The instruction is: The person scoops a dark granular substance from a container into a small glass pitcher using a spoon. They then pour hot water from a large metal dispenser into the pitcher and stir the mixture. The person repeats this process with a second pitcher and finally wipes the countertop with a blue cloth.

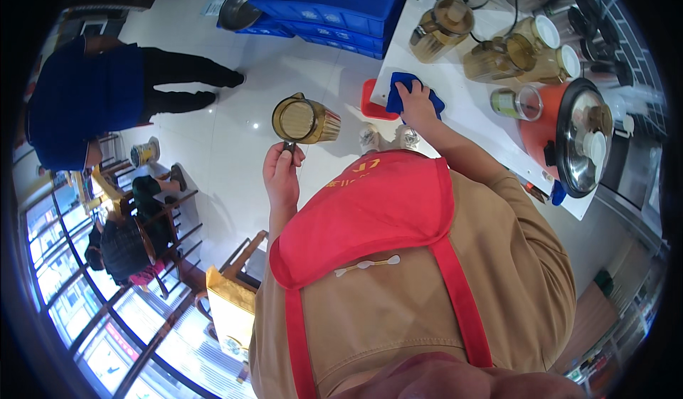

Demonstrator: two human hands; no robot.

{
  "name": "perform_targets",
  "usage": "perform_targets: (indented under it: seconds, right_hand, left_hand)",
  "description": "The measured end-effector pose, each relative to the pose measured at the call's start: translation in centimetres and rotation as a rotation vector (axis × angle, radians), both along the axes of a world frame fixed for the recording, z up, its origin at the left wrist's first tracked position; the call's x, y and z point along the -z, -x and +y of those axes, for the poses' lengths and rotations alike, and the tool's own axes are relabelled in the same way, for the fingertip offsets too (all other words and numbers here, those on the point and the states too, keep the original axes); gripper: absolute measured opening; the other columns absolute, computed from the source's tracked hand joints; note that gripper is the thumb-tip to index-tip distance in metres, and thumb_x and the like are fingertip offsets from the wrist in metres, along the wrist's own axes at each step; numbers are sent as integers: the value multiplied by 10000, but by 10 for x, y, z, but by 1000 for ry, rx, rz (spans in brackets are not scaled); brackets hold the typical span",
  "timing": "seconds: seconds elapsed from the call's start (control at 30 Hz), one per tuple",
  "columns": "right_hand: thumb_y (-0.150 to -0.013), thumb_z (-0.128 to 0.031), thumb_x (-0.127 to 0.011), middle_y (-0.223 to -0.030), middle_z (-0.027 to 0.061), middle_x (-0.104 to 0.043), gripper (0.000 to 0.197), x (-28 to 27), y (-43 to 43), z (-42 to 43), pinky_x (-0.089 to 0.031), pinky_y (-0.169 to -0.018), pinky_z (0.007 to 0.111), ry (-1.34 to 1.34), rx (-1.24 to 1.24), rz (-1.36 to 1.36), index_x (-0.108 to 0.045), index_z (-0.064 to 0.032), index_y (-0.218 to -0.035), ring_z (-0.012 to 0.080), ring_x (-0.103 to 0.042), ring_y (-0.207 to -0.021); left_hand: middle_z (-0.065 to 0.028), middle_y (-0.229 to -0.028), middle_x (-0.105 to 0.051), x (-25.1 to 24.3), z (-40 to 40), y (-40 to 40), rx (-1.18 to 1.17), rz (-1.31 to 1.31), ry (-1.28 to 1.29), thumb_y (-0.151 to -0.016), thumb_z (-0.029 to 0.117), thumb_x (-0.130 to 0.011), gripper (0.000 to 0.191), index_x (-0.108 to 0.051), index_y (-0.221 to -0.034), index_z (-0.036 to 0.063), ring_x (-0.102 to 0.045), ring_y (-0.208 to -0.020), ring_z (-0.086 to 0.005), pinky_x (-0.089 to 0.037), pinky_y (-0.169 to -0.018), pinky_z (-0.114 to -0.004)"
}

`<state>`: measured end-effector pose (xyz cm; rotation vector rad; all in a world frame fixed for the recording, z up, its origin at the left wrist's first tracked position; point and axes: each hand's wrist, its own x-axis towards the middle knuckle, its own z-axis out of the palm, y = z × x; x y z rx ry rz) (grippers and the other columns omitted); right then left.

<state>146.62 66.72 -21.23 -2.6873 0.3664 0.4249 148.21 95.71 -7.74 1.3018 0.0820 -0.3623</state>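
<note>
My left hand [281,172] grips the dark handle of an amber see-through pitcher [325,124], held in the air over the floor. Its mouth faces up toward me, and I cannot tell whether it holds any liquid. My right hand [417,105] presses a crumpled blue cloth [395,100] on the near corner of a white table [464,116]. On that table, beyond the cloth, stand another amber pitcher [435,39] and a further amber pitcher [488,63]. A clear container [528,103] with a label lies or stands nearer the right.
A large orange pot [539,116] with a glass lid is at the table's right. Below the corner sits a red basin [373,100]. Stacked blue crates [331,9] and a metal bowl [240,8] are beyond. One person [90,95] stands at left; another person [125,244] sits nearby.
</note>
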Motion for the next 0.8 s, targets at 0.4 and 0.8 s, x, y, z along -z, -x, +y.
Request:
perform_targets:
  seconds: [0.4,0.8]
  right_hand:
    - [-754,-65,-467,-1094,174,-411,406,4,-21,37,-508,-693,382,62,-288,-201,-469,-131,-1154,375,-435,-979]
    - [-582,-35,-625,-1206,137,-396,618,-20,-5,0,-418,-860,393,-143,78,-312,-477,-224,-1152,341,-395,-1091]
  left_hand:
    - [-49,-691,-456,3,32,2,-116,22,3,-831,46,-384,120,-476,-875,-16,-418,-699,-137,-354,-721,-275]
    - [-49,-706,-463,13,38,-43,2,30,27,-828,44,-386,121,-476,-878,-18,-418,-695,-133,-356,-730,-276]
